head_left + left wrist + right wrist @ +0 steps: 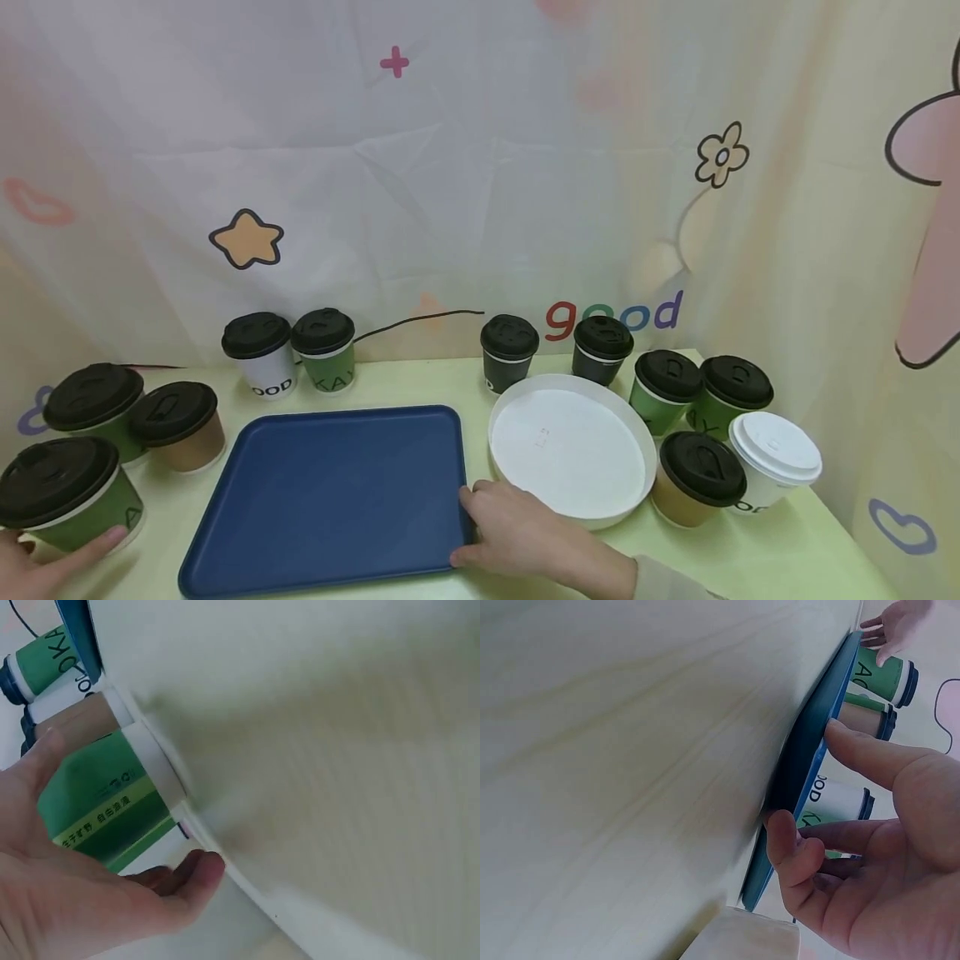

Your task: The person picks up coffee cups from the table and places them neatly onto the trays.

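Note:
A blue rectangular tray (330, 500) lies on the table. My right hand (517, 529) is at its right edge; in the right wrist view the thumb (855, 750) meets the rim and the fingers curl against it. At the lower left, my left hand (52, 567) is beside a large green paper cup (90, 517) with a black lid. One finger extends along the cup's lower side. In the left wrist view, the green cup (112, 795) stands beyond the spread thumb and fingers; whether they press it, I cannot tell.
Left of the tray are another green cup (93, 400) and a brown cup (187, 433). Behind it stand a white cup (266, 367) and a small green cup (326, 358). A round white tray (573, 450) is at right, bordered by several lidded cups, including a white-lidded one (772, 458).

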`<action>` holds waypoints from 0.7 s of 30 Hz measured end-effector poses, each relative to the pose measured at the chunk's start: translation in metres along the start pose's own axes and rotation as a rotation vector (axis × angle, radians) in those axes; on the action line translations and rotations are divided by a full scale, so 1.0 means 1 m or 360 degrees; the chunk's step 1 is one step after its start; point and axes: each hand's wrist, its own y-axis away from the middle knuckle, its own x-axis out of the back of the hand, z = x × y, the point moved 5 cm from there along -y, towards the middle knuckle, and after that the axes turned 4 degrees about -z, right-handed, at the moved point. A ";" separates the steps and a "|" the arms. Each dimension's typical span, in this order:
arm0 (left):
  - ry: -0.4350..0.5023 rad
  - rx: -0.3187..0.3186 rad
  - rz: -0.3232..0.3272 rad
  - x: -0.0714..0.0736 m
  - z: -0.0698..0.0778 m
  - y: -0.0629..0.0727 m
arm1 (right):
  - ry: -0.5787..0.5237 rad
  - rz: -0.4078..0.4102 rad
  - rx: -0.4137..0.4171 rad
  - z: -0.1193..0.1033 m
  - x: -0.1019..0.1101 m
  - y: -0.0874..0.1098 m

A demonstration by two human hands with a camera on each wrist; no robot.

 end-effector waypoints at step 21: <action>0.0161 -0.0755 0.0136 0.009 0.013 -0.007 | 0.0007 -0.0015 -0.0007 0.000 0.000 -0.001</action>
